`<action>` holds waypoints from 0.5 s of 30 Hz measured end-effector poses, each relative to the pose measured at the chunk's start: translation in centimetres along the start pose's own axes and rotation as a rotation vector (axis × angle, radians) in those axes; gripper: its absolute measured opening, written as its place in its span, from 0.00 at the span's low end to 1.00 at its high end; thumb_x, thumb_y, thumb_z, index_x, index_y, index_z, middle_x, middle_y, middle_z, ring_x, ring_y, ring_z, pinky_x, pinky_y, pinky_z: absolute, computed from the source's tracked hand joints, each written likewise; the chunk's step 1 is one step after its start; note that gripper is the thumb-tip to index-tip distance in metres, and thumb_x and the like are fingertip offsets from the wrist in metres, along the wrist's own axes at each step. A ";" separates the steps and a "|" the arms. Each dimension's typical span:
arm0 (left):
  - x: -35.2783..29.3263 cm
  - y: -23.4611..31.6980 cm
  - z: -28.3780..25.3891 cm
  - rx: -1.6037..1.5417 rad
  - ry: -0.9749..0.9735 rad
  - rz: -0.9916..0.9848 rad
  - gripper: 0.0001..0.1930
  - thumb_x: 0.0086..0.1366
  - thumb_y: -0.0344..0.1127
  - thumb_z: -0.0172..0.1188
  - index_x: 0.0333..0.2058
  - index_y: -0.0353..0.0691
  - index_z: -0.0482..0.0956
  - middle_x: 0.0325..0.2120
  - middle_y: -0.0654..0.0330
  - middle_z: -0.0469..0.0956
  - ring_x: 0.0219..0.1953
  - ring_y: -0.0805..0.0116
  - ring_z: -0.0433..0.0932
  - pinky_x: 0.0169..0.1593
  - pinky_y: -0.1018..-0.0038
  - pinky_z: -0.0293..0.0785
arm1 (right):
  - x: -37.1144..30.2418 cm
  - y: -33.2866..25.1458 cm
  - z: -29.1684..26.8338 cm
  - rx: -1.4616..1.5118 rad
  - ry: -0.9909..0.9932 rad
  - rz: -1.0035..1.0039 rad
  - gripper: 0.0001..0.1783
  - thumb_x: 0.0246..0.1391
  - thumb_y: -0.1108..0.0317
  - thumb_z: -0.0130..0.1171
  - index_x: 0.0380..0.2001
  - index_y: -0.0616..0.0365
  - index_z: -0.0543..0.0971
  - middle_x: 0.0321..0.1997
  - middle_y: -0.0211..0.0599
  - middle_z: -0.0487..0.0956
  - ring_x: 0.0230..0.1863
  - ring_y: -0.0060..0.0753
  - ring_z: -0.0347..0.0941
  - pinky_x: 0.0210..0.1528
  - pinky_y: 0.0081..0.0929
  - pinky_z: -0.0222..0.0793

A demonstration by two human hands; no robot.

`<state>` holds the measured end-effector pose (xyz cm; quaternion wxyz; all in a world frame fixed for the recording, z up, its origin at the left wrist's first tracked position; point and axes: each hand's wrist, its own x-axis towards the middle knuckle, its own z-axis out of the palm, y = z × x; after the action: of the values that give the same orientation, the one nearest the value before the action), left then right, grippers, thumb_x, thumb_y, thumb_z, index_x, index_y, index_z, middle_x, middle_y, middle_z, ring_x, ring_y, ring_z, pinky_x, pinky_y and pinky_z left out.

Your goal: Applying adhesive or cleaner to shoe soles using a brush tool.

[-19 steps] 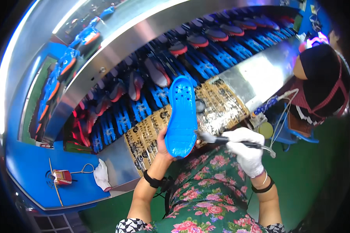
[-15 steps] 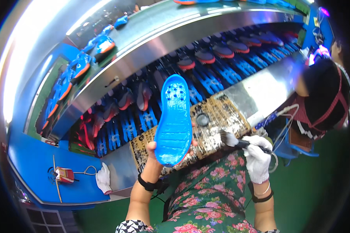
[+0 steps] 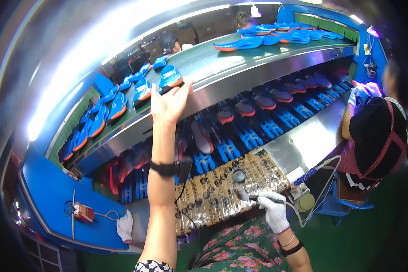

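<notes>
Your bare left hand (image 3: 170, 105) is spread wide, palm up, at the edge of the long green belt (image 3: 199, 63). The shiny blue shoe sole with an orange edge (image 3: 170, 75) lies there, just past your palm; I cannot tell if you touch it. Your right hand (image 3: 275, 214), in a white cloth glove, is curled around a black-handled brush (image 3: 255, 198), well apart from that sole. The brush's tip is over a brown cardboard sheet under clear tape (image 3: 213, 187), with dark print too blurry to read. A small round grey dish (image 3: 239, 175) sits on it; I cannot tell what is inside. On the blue table (image 3: 45, 179) at your left is a little red and white box (image 3: 83, 212).
</notes>
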<state>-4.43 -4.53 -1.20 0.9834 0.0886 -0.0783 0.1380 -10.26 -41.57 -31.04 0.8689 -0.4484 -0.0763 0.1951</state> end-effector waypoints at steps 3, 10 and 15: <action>-3.2 -0.3 0.4 0.332 -0.128 0.046 0.45 0.74 0.51 0.52 0.73 0.30 0.37 0.72 0.32 0.42 0.72 0.34 0.53 0.72 0.50 0.59 | -0.5 -0.8 0.3 0.029 0.019 0.054 0.09 0.50 0.83 0.66 0.37 0.66 0.85 0.30 0.36 0.85 0.26 0.22 0.77 0.30 0.18 0.72; -1.5 3.1 0.8 1.630 0.149 0.638 0.19 0.68 0.42 0.60 0.47 0.31 0.83 0.42 0.54 0.83 0.47 0.66 0.81 0.51 0.70 0.76 | 0.2 -0.1 0.5 0.020 -0.008 0.081 0.09 0.51 0.81 0.67 0.37 0.66 0.86 0.31 0.36 0.85 0.26 0.21 0.78 0.31 0.17 0.73; 0.9 0.7 1.8 1.846 0.143 0.597 0.17 0.67 0.41 0.62 0.46 0.35 0.84 0.34 0.62 0.82 0.37 0.72 0.79 0.43 0.77 0.74 | 0.5 -0.3 0.8 0.037 -0.064 0.073 0.09 0.53 0.78 0.67 0.38 0.65 0.86 0.32 0.35 0.86 0.28 0.20 0.78 0.32 0.17 0.73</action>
<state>-4.00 -3.99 0.78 0.4540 0.7928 0.1012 0.3938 -9.92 -40.94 -30.33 0.8665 -0.4284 -0.0841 0.2421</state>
